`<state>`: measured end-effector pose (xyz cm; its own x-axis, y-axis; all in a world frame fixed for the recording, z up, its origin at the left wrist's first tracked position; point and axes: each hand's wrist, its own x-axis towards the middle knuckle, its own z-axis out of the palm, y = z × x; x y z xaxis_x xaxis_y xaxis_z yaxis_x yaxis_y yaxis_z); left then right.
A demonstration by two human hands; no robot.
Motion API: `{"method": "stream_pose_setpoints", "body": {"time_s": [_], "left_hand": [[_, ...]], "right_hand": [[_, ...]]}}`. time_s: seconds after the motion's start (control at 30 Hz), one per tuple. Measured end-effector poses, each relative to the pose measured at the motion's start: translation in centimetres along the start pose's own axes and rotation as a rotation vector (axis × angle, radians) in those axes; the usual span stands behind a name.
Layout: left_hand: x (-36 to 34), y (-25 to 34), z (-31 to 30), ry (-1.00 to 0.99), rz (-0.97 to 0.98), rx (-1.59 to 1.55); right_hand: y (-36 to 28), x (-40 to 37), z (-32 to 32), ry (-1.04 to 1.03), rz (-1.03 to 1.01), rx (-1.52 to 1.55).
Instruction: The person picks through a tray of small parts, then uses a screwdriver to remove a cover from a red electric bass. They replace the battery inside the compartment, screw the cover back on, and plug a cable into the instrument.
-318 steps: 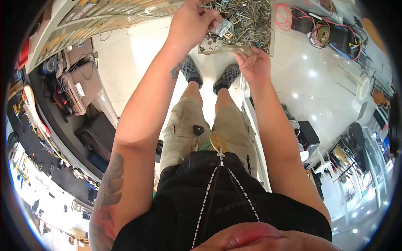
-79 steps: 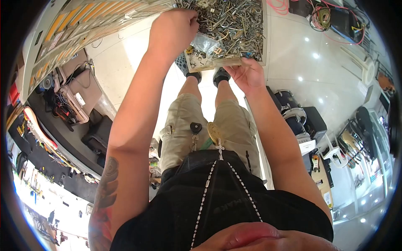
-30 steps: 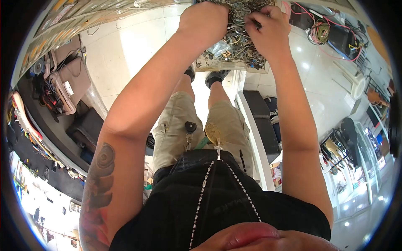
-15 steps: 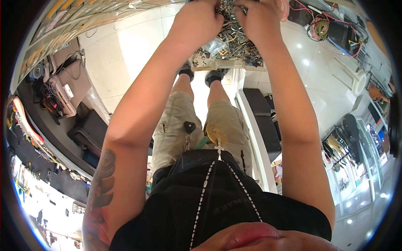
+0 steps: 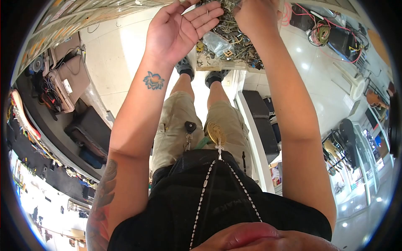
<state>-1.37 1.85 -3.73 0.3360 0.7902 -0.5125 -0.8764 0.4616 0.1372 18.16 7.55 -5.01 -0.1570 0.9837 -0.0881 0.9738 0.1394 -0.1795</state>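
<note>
My left hand (image 5: 178,31) is palm up with its fingers stretched out, at the left edge of a tray (image 5: 222,66) full of mixed small metal parts (image 5: 240,42). A tiny metal piece (image 5: 207,12) lies across its fingers. My right hand (image 5: 257,16) is over the tray's right side, back of the hand up and fingers curled in. Its fingertips are partly hidden, and what they hold cannot be made out. A clear plastic bag (image 5: 217,44) rests on the parts near the tray's front.
Coiled cables (image 5: 320,31) and dark cases lie at the upper right, near a white stool (image 5: 356,83). Black boxes (image 5: 261,121) stand right of my legs. Guitars (image 5: 335,150) stand farther right. On the left are a brown case (image 5: 75,79) and a cluttered bench.
My left hand has moved left and turned from palm down to palm up, with its fingers spread out. My right hand has shifted slightly and stays over the tray.
</note>
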Motion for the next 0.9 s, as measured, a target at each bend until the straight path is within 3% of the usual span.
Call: {"method": "stream_pose_setpoints", "body": {"time_s": [0.13,0.23,0.3,0.47,0.57,0.63,0.67,0.73,0.77,0.83,0.9], "left_hand": [[-0.4,0.3,0.0,0.004,0.029,0.038],[-0.4,0.4,-0.2,-0.036,0.033,0.054],[-0.4,0.6,-0.3,-0.117,0.042,0.035],[-0.8,1.1,0.2,-0.079,0.043,0.061],[-0.8,1.3,0.1,-0.056,0.047,0.085],[-0.8,1.3,0.0,-0.024,0.049,0.107],[-0.8,1.1,0.0,0.027,0.062,0.176],[-0.6,0.4,-0.3,0.075,0.074,0.241],[-0.3,-0.1,-0.7,0.129,0.085,0.322],[0.1,-1.1,-0.7,0.178,0.089,0.401],[0.2,-1.5,0.2,0.127,0.092,0.449]], "right_hand": [[-1.3,0.0,-1.0,-0.11,0.122,-0.017],[-2.4,-0.2,-1.6,-0.082,0.181,-0.057],[-1.8,0.4,-0.7,-0.087,0.19,-0.059],[-2.1,0.4,-1.4,-0.181,0.176,-0.107],[-1.3,-0.4,-2.0,-0.151,0.074,-0.04],[0.8,-1.3,-1.1,0.138,-0.122,-0.013],[1.8,-1.7,-1.0,0.133,-0.123,-0.013],[2.8,-2.8,-2.1,0.249,-0.209,0.419],[2.8,-3.7,-3.0,0.247,-0.208,0.413],[1.7,-5.5,-5.4,-0.076,0.079,0.812],[1.6,-6.4,-5.1,-0.069,0.07,0.856]]}}
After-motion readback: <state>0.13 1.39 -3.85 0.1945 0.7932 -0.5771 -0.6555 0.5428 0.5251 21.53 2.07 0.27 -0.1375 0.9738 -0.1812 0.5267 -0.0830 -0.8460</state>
